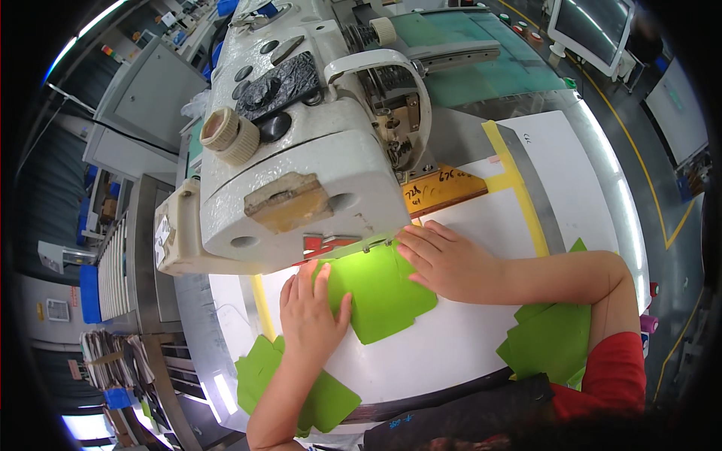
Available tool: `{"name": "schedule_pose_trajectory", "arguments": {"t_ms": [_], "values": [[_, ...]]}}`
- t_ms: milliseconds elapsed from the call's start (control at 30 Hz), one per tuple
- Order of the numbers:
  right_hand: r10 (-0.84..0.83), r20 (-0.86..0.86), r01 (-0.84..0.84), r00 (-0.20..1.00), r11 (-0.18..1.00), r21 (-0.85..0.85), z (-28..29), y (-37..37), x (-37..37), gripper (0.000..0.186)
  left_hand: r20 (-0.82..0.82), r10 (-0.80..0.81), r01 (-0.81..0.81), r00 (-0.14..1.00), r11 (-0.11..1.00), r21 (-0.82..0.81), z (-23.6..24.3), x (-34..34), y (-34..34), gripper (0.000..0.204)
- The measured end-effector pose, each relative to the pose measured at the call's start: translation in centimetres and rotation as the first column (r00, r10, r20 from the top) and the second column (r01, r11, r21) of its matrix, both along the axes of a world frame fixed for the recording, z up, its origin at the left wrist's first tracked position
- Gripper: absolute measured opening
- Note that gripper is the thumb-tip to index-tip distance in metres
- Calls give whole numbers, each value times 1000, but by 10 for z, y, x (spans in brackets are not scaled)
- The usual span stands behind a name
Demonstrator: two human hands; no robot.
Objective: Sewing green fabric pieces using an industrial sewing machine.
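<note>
A bright green flat piece (383,301), whether leather or cloth I cannot tell, lies on the white work surface (429,353) under the front of a white sewing machine (301,188). On its left edge rests my left hand (312,323), fingers spread and stretched out flat. My right hand (462,267) lies on the upper right part of the same piece, its fingers extended and pointing toward the machine. Light falls on the green piece beneath the machine head, which hides its far edge. The needle area cannot be made out.
Green pieces (331,402) lie under my left forearm, and another green stack (553,342) sits beneath my right arm. An orange block (444,192) stands beside the machine. Yellow tape strips (519,192) cross the white surface. A monitor (594,26) is at the far right.
</note>
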State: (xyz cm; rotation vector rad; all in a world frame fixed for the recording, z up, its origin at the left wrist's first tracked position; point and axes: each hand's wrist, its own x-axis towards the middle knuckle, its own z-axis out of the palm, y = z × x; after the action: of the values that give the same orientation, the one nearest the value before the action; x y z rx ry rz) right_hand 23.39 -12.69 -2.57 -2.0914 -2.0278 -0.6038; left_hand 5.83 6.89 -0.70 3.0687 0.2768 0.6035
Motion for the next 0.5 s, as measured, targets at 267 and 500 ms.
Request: {"name": "schedule_pose_trajectory", "arguments": {"t_ms": [267, 500], "values": [[-15, -68, 18, 998, 999, 35, 2, 4, -2, 47, -40, -293, 290, 955, 955, -58, -2, 38, -40, 54], [-20, -15, 21, 1000, 994, 106, 1, 8, 11, 43, 12, -278, 278, 961, 960, -16, -14, 46, -42, 59]]}}
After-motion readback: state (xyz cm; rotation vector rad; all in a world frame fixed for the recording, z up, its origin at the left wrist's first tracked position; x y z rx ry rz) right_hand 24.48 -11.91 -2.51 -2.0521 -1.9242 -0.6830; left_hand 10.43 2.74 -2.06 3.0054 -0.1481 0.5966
